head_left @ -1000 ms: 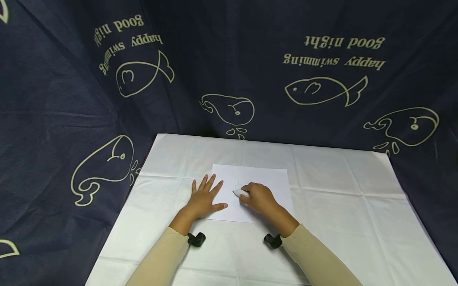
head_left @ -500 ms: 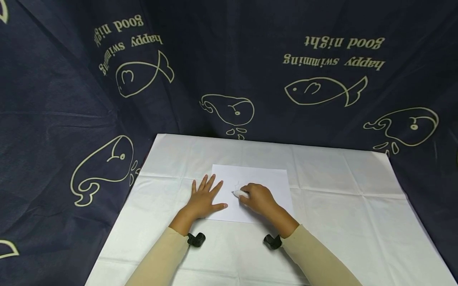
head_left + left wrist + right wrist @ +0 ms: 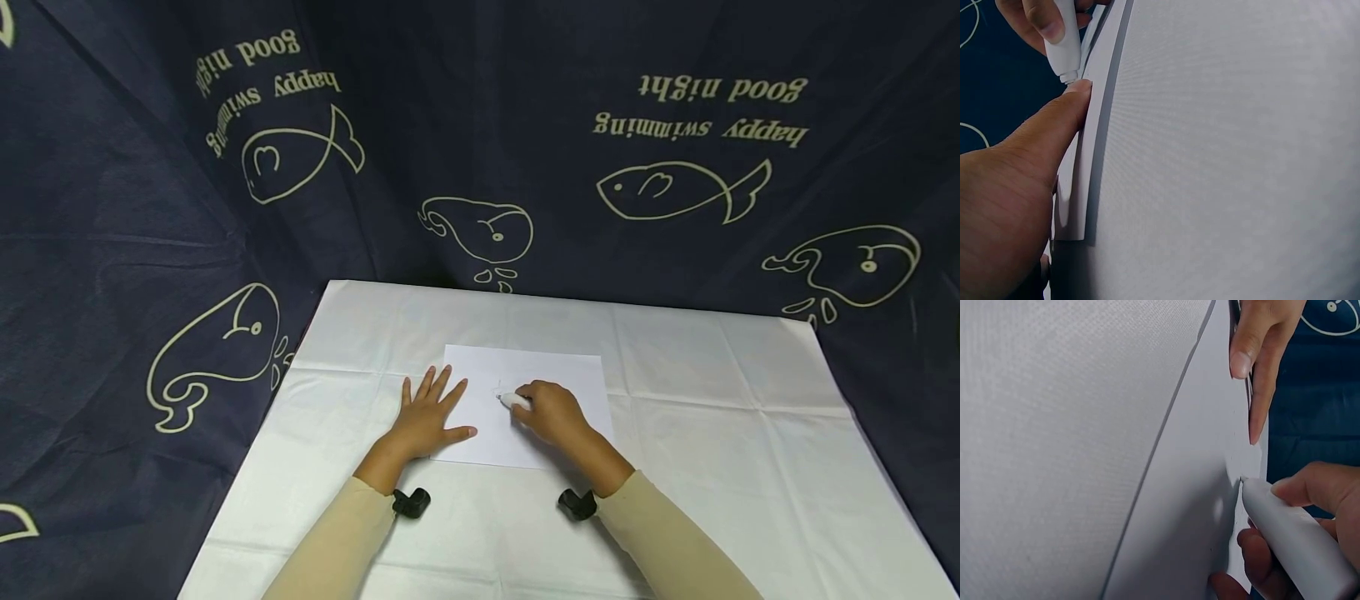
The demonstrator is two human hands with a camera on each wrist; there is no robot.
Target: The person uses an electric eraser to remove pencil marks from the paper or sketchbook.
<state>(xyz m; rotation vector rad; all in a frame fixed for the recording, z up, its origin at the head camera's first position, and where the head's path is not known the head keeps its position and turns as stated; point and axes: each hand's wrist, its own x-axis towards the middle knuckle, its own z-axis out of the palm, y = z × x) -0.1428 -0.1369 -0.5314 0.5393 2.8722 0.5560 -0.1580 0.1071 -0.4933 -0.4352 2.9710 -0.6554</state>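
Note:
A sheet of white paper lies on the white-covered table, with a few faint lines near its middle. My left hand rests palm down on the sheet's left part, fingers spread. Between thumb and fingers, my right hand holds a thick white pen with a narrow tip pointing left. In the right wrist view the pen is tilted, its tip at the paper. The left wrist view shows the pen beyond my left thumb. The right hand's curled fingers hide part of the pen.
A white cloth with fold creases covers the table. Behind it and on the left hangs a dark blue curtain printed with fish, whales and upside-down words. Small black devices sit at both wrists.
My right hand with the pen first shifts very slightly left, then moves a little right and up over the paper. My left hand and the sheet stay in place.

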